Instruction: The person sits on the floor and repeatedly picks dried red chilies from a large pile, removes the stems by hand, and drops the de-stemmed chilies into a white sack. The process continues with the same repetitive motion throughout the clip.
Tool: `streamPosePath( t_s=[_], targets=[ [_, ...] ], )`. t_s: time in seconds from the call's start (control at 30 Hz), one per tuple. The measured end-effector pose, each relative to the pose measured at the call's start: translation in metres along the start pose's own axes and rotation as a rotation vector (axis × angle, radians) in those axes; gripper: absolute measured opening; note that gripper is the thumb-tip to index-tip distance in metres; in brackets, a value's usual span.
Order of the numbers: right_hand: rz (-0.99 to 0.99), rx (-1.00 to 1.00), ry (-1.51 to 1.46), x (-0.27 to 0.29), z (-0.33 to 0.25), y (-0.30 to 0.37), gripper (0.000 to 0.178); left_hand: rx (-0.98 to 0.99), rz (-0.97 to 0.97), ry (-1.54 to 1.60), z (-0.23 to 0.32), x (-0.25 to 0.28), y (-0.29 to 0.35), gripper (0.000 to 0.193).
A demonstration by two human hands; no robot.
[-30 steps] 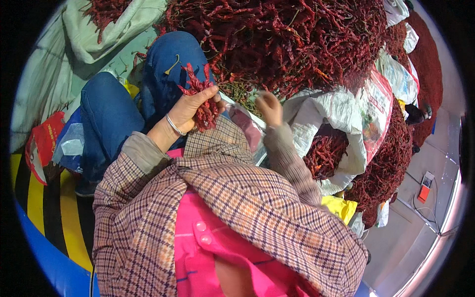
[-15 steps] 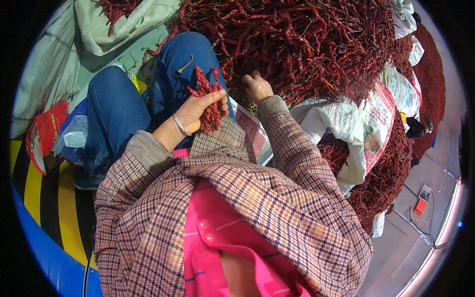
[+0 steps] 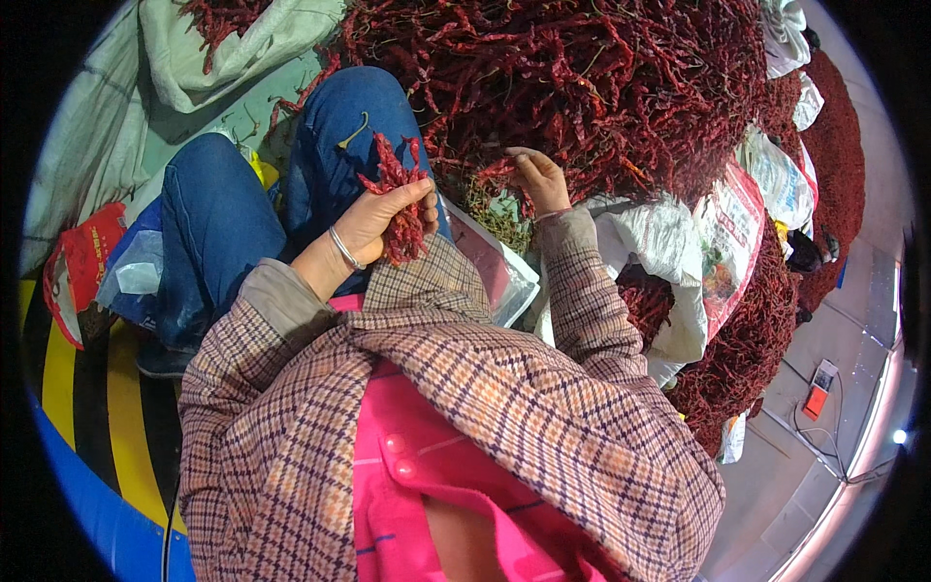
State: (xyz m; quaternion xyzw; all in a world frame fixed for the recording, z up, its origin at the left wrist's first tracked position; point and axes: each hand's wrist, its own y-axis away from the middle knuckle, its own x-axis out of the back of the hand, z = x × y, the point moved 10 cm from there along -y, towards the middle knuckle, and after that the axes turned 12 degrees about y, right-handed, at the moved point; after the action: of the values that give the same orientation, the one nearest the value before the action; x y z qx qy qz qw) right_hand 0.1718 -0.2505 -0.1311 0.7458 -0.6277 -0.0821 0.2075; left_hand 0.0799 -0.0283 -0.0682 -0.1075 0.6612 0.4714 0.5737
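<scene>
My left hand (image 3: 376, 223) is closed round a bunch of dried red chili peppers (image 3: 405, 238), held above my right knee. The chilies stick out above and below the fist, and a silver bangle circles that wrist. My right hand (image 3: 543, 182) is at the lower edge of a big heap of dried red chilies (image 3: 582, 78), its fingers bent together. A single red chili (image 3: 498, 169) appears pinched at its fingertips. Beneath that hand lie greenish-brown stems and scraps (image 3: 499, 218). One pale chili stem (image 3: 353, 131) rests on my jeans above the bunch.
A pale cloth sack (image 3: 204, 73) with more chilies stands at the upper left. White woven bags (image 3: 645, 238) and further chili heaps (image 3: 732, 359) fill the right side. Beside my lap is a clear plastic sheet (image 3: 509, 281). A red bag (image 3: 89, 257) lies at the left.
My right hand has drawn back from the heap toward the right, uncovering the stems below it, and a chili now shows at its fingertips. My left hand keeps its bunch almost still.
</scene>
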Motion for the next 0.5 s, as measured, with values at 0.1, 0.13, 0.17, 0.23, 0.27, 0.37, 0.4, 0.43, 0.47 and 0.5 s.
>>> streamPosePath(
  t_s=[0.1, 0.13, 0.17, 0.23, 0.27, 0.37, 0.4, 0.43, 0.47, 0.5],
  targets=[
    [0.036, 0.026, 0.121, 0.005, 0.006, -0.001, 0.018, 0.009, 0.009, -0.036, 0.000, -0.001, 0.000, 0.015],
    [0.056, 0.044, 0.085, 0.009, 0.006, 0.001, 0.018, 0.022, 0.010, -0.044, -0.002, -0.002, 0.000, 0.015],
    [0.064, 0.061, 0.046, 0.006, -0.001, 0.004, 0.018, 0.028, 0.019, -0.050, -0.002, -0.001, 0.002, 0.015],
    [0.087, 0.094, 0.036, -0.003, -0.023, 0.013, 0.014, -0.018, 0.051, -0.085, 0.001, 0.002, 0.004, 0.015],
    [0.083, 0.111, 0.067, -0.003, -0.029, 0.017, 0.013, -0.034, 0.056, -0.106, 0.001, -0.001, 0.002, 0.015],
    [0.034, 0.183, 0.227, -0.032, -0.069, 0.046, 0.012, -0.203, 0.027, -0.368, 0.014, -0.019, 0.006, 0.013],
    [-0.019, 0.195, 0.125, -0.056, -0.090, 0.065, 0.013, -0.236, 0.121, -0.403, 0.015, -0.015, 0.009, 0.013],
    [-0.046, 0.270, 0.387, -0.067, -0.097, 0.079, 0.017, -0.249, 0.111, -0.502, 0.014, -0.021, 0.011, 0.014],
    [-0.076, 0.366, 0.566, -0.086, -0.121, 0.096, 0.019, -0.268, 0.108, -0.599, 0.015, -0.026, 0.013, 0.015],
    [0.001, 0.576, 0.646, -0.097, -0.151, 0.116, 0.021, -0.282, 0.094, -0.697, 0.014, -0.031, 0.012, 0.016]
  ],
)
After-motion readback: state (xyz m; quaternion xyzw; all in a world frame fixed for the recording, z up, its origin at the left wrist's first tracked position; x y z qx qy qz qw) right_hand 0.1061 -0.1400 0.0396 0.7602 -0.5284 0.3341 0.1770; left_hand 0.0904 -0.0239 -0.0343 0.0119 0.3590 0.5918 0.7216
